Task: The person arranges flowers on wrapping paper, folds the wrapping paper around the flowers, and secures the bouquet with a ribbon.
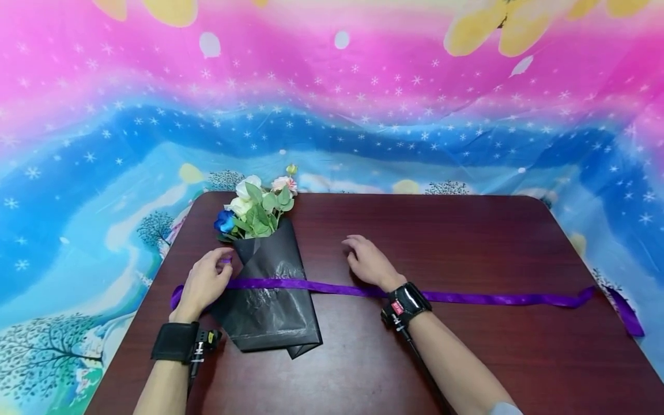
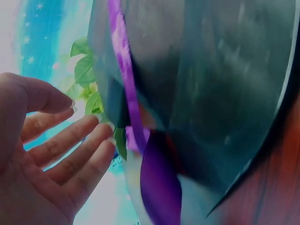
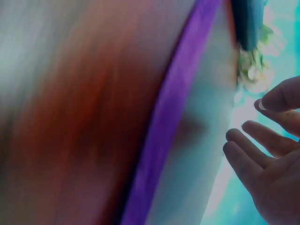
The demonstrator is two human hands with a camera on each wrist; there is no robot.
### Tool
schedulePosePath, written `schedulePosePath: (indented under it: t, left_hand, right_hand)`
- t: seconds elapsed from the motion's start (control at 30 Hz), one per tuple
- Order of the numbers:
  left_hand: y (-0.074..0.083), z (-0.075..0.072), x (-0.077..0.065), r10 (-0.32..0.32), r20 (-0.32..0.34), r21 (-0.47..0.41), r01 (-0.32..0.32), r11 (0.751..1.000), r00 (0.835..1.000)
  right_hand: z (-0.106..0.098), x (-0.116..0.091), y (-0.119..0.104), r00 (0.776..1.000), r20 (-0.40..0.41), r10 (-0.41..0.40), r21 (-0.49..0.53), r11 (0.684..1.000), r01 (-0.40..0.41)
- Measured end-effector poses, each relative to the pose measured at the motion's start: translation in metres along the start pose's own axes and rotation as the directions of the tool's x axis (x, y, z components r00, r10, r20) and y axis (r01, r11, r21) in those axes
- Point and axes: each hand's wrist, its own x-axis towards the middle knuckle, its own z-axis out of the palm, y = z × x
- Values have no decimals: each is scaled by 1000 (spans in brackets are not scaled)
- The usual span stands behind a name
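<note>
A bouquet wrapped in black paper (image 1: 275,314) lies on the table, its white, blue and pink flowers (image 1: 240,206) and green leaves pointing to the back. A long purple ribbon (image 1: 342,289) runs across the paper and over the table to the right. My left hand (image 1: 204,282) is beside the paper's left edge, fingers loosely bent; the left wrist view shows nothing in its palm, with the ribbon (image 2: 123,56) just beyond its fingertips. Right of the bouquet, my right hand (image 1: 374,264) hovers near the ribbon (image 3: 171,112), its fingers relaxed and holding nothing.
The dark red wooden table (image 1: 467,248) has the ribbon's right end hanging past its right edge. Behind it hangs a pink and blue patterned cloth (image 1: 332,115). Each wrist wears a black strap (image 1: 175,341) with a small camera.
</note>
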Motion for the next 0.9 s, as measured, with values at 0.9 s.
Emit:
schedulePosePath:
  t: [0.9]
  left_hand:
    - [17,25,19,-357,113,24,356,934,927]
  right_hand:
    - [54,18,-75,992,49,121,-53,992,-118]
